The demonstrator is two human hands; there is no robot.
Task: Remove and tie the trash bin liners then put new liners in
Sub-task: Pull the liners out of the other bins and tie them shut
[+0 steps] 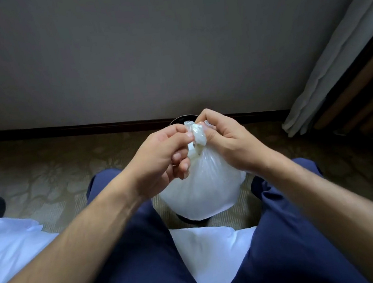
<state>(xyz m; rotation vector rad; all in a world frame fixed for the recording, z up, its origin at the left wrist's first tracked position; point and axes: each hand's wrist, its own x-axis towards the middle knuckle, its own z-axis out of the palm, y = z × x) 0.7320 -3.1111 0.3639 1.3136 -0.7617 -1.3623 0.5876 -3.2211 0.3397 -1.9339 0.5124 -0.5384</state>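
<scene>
A white translucent trash liner (204,186), bulging and gathered at the top, hangs between my knees. Its twisted neck (197,135) is held by both hands. My left hand (162,160) pinches the neck from the left with curled fingers. My right hand (225,141) grips it from the right, fingers wrapped round the plastic. Behind and under the bag a dark round trash bin (179,119) shows only its far rim and a sliver of its near edge; the bag hides the rest.
I sit on white bedding (10,245) with my legs in blue trousers (135,253) either side of the bag. Patterned carpet (43,173) runs to a dark baseboard (62,129) and grey wall. A curtain (327,72) hangs at right.
</scene>
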